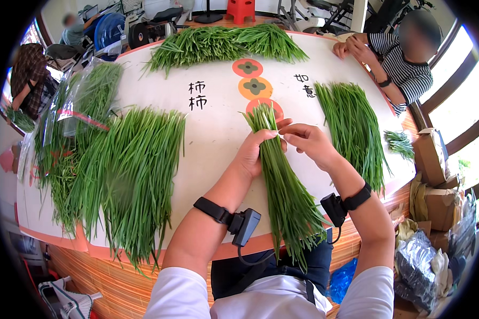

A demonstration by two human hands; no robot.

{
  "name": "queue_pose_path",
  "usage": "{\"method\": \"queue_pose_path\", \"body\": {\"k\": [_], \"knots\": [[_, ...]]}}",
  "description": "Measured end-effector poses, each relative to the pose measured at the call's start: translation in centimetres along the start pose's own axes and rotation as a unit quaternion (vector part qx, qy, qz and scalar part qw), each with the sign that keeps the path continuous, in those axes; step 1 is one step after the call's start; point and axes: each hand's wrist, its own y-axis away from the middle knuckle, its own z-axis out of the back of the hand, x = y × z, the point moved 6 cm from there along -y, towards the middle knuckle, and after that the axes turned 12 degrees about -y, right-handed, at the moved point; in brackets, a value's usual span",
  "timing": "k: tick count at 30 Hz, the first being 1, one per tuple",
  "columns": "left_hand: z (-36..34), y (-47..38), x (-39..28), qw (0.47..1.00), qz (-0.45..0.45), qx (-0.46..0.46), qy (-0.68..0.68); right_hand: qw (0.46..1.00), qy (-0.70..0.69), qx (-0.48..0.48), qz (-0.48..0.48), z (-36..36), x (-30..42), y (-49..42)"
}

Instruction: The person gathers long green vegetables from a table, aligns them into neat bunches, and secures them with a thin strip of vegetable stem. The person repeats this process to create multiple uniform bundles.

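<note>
A bundle of long green leafy stalks, like garlic chives (pixel 281 179), lies lengthwise before me, its pale cut ends away from me and its leaf tips over the table's near edge. My left hand (pixel 259 149) is closed round the bundle near the cut ends, thumb on top. At the bundle's right side, my right hand (pixel 305 141) has thumb and index finger pinched together close to my left thumb. A small white bit shows between the hands; whether it is a tie or a stalk I cannot tell.
Loose chives lie in a wide pile (pixel 139 171) at left, another pile (pixel 353 127) at right and a heap (pixel 223 44) at the far edge. Plastic bags (pixel 84 99) cover greens at far left. A small bunch (pixel 399 143) lies at right. A person (pixel 407 67) sits at the far right corner.
</note>
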Motion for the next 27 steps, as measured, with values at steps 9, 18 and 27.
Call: {"method": "queue_pose_path", "body": {"k": [9, 18, 27], "knots": [[-0.7, 0.1, -0.3, 1.0, -0.003, 0.008, -0.02, 0.998, -0.003, 0.047, -0.036, -0.7, 1.0, -0.4], [-1.0, 0.2, -0.3, 1.0, -0.008, 0.018, -0.018, 0.999, 0.007, -0.039, -0.033, 1.6, -1.1, -0.8], [-0.9, 0.1, 0.2, 0.998, 0.017, 0.034, -0.047, 0.987, 0.076, 0.132, -0.042, -0.5, 1.8, -0.4]]}}
